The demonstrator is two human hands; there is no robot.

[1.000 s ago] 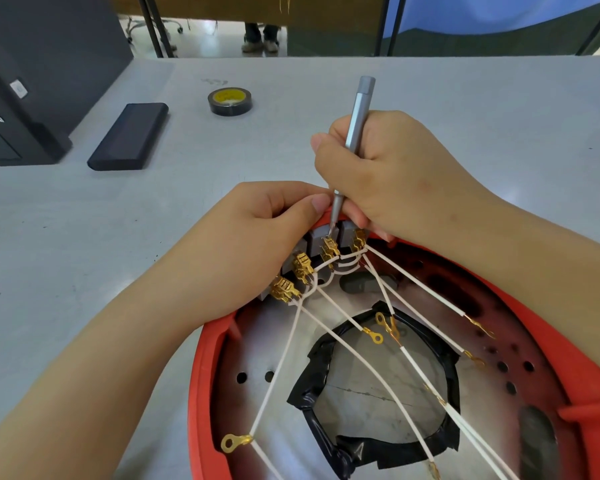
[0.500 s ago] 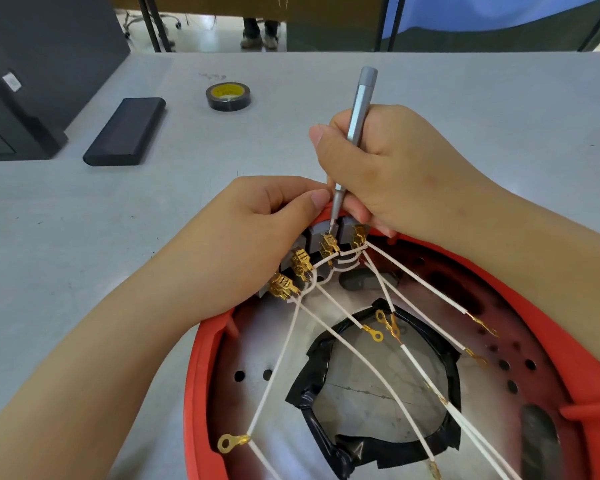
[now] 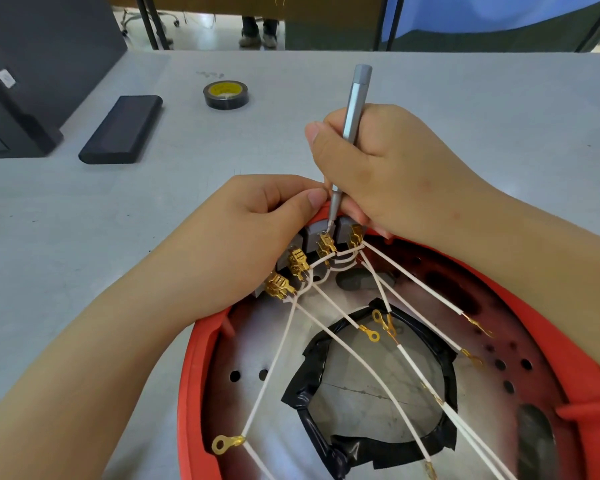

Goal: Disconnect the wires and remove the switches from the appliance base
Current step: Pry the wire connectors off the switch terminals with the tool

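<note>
A round red appliance base (image 3: 201,344) lies open side up on the grey table. Grey switches (image 3: 316,233) sit in a row at its far rim, with several brass terminals (image 3: 279,285) and white wires (image 3: 347,351) plugged into them. My left hand (image 3: 243,237) grips the rim and the switch row from the left, thumb on top. My right hand (image 3: 385,168) grips a slim grey screwdriver (image 3: 355,102) upright; its tip touches the brass terminal (image 3: 326,243) on a middle switch. The wires fan out across the base and end in loose ring terminals (image 3: 222,444).
A hole edged with black tape (image 3: 309,386) sits in the middle of the base. A roll of black tape (image 3: 226,94) and a flat black case (image 3: 122,129) lie farther back on the left. A dark box (image 3: 32,64) stands at the far left.
The view has shifted slightly. Both hands keep their grip and the screwdriver tip stays at the same middle terminal, lifted a little.
</note>
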